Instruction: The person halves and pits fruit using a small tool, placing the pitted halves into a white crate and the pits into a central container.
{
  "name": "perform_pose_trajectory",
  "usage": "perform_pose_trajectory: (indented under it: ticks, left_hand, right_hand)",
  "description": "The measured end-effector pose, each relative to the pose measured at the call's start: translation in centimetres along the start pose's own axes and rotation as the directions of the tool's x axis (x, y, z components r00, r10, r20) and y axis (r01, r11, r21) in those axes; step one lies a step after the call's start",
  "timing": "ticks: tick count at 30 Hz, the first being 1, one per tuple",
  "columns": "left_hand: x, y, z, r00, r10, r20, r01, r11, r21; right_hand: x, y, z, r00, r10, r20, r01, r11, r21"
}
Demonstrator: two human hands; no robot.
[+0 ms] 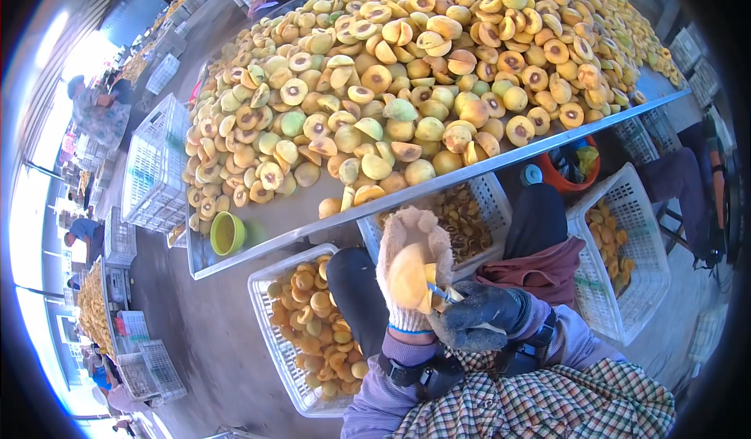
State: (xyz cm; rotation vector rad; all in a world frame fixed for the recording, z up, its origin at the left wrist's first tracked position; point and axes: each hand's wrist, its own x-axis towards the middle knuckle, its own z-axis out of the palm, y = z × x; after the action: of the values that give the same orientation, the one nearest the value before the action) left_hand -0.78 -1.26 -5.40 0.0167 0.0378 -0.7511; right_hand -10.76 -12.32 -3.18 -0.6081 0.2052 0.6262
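Observation:
My left hand (pixel 415 232), in a pale fuzzy knit glove, holds a yellow peach half (pixel 408 275) above my lap. My right hand (pixel 493 307) wears a dark blue-grey coated glove and is closed around a small hand tool (pixel 438 290). Only a blue part and a pale end of it show; the fingers hide the rest. The tool meets the right edge of the peach half. In front of both hands, a big heap of peach halves (pixel 375 79), many with brown pit hollows, covers a metal-edged table (pixel 438 188).
A green cup (pixel 228 234) stands on the table's near left corner. White crates flank my knees: one of peach halves (pixel 313 322) at left, one of brownish scraps (pixel 461 220) under the table edge, another (pixel 626 282) at right. A red bucket (pixel 575 177) sits beyond. Other people work nearby.

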Motion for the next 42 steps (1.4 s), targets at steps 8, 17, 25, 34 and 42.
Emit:
perform_pose_trajectory:
  ticks: [8, 17, 25, 34, 42]
  left_hand:
    - [-2.1, 1.5, 3.2, 0.977, 0.206, -0.051, -0.128, 0.763, 0.633]
    - [-0.9, 0.6, 3.9, 0.997, 0.075, 0.018, -0.053, 0.491, 0.87]
    - [0.2, -1.5, 3.5, 0.937, 0.236, -0.259, 0.009, 0.723, 0.691]
    - [1.4, 3.6, 0.9, 0.828, 0.377, -0.415, -0.095, 0.824, 0.559]
    - [-8.5, 14.9, -7.1, 0.582, 0.793, 0.183, 0.33, -0.435, 0.838]
  right_hand:
    - [2.0, -0.3, -0.1, 0.999, -0.004, 0.035, 0.003, 1.0, 0.013]
    - [1.6, 0.0, -0.8, 0.996, 0.039, 0.08, -0.056, 0.974, 0.22]
    - [1.9, -0.6, -1.7, 0.992, -0.005, 0.124, -0.03, 0.962, 0.273]
    - [1.1, -1.0, -2.5, 0.991, -0.062, 0.121, 0.062, 0.998, 0.008]
    - [1.3, -2.0, -3.8, 0.966, -0.002, -0.259, -0.053, 0.977, -0.206]
